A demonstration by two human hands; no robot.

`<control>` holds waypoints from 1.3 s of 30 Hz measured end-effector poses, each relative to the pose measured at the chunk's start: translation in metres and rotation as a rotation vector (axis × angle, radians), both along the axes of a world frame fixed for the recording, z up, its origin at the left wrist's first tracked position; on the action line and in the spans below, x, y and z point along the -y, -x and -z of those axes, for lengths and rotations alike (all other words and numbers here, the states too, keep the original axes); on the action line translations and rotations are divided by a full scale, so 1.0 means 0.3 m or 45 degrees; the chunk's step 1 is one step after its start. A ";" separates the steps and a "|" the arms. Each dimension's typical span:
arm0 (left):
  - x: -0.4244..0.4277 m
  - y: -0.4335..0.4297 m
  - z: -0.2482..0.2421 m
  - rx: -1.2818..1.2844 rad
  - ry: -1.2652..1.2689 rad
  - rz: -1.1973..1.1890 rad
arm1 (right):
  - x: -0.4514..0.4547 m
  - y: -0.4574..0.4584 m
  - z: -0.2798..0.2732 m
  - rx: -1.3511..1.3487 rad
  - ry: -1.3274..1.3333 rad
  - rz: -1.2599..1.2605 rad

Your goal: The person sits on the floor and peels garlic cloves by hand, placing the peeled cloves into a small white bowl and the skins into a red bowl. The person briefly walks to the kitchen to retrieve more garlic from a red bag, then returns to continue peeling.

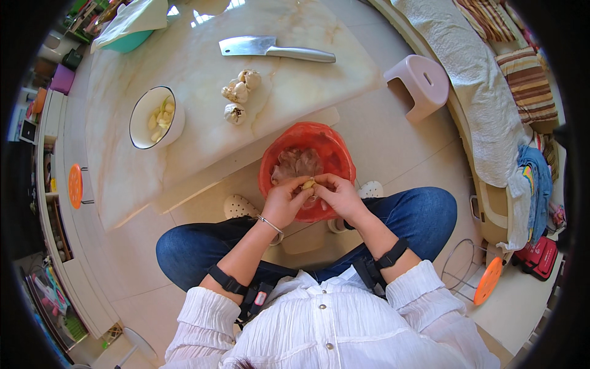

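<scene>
My left hand (286, 201) and my right hand (342, 197) meet over a red plastic bin (343, 157), fingertips pinching one garlic clove (308, 184) between them. Pale, papery material that looks like garlic skins (295, 162) lies inside the bin, partly hidden by my hands. On the marble-topped table (198, 161) ahead stands a white enamel bowl (171, 133) with a dark rim, holding several peeled garlic cloves (161, 119). To its right sit several whole garlic bulbs (235, 113). Beyond the bulbs a metal cleaver (276, 49) lies flat, its handle pointing right.
A turquoise basin (126, 42) under a white cover stands at the table's far left. Right of the table are a pale pink plastic stool (426, 85) and a sofa (474, 101) with a white cover. Orange-seated stools (487, 280) (75, 186) stand on both sides.
</scene>
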State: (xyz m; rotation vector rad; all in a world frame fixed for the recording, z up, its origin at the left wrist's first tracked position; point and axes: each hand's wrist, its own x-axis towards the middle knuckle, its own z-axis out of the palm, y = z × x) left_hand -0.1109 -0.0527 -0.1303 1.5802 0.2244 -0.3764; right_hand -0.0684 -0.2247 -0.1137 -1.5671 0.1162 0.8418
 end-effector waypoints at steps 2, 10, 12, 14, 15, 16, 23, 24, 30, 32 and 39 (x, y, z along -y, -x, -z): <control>-0.005 0.003 -0.001 0.116 -0.179 0.046 | -0.005 0.005 0.004 0.033 0.068 -0.015; -0.009 0.007 0.018 0.162 -0.261 0.072 | -0.010 0.005 -0.001 -0.004 -0.007 0.034; -0.004 0.011 0.018 0.075 -0.183 0.050 | -0.010 0.002 -0.004 -0.055 -0.090 0.066; -0.002 0.013 0.018 -0.061 0.105 -0.036 | -0.008 -0.004 -0.004 -0.124 -0.215 0.117; -0.002 0.012 0.019 -0.138 0.293 -0.078 | -0.006 -0.007 -0.003 -0.179 -0.285 0.152; -0.004 0.009 0.020 -0.186 0.367 -0.089 | -0.003 -0.010 -0.002 -0.233 -0.361 0.189; -0.037 -0.011 0.029 -0.341 0.952 -0.166 | -0.003 -0.011 -0.005 -0.383 -0.494 0.341; -0.039 -0.010 0.029 -0.339 1.000 -0.172 | -0.005 -0.012 -0.010 -0.375 -0.525 0.330; -0.024 -0.010 0.020 -0.337 0.717 -0.294 | -0.011 -0.018 -0.042 -0.447 -0.575 0.262; -0.005 -0.003 0.013 -0.296 0.741 -0.295 | -0.027 -0.011 -0.044 -0.283 -0.416 0.125; 0.009 0.013 -0.007 -0.167 0.551 -0.242 | -0.019 -0.005 -0.045 -0.057 -0.276 0.120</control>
